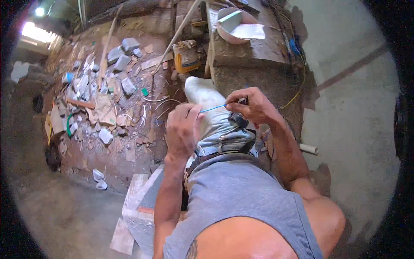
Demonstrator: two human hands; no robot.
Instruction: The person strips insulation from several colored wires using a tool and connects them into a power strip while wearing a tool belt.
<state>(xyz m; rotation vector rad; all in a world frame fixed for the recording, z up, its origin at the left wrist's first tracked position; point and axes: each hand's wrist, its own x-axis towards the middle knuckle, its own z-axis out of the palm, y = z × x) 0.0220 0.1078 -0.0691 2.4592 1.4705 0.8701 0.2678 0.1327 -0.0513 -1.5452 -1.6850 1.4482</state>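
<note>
A thin blue wire (212,108) stretches between my two hands, above my pale, dusty trousers (202,92). My left hand (183,127) is closed on one end of the wire at the left. My right hand (250,105) pinches the other end between thumb and forefinger; a small dark piece shows at those fingertips, too small to name. Below that hand, a dark item (237,118) lies against my thigh.
Rubble with grey block pieces (128,86), scraps and wires covers the left. A dirty yellow container (185,58) and a wooden platform with a round tub (226,32) are at the top. A white pipe (308,149) lies right, beside a grey surface (349,108).
</note>
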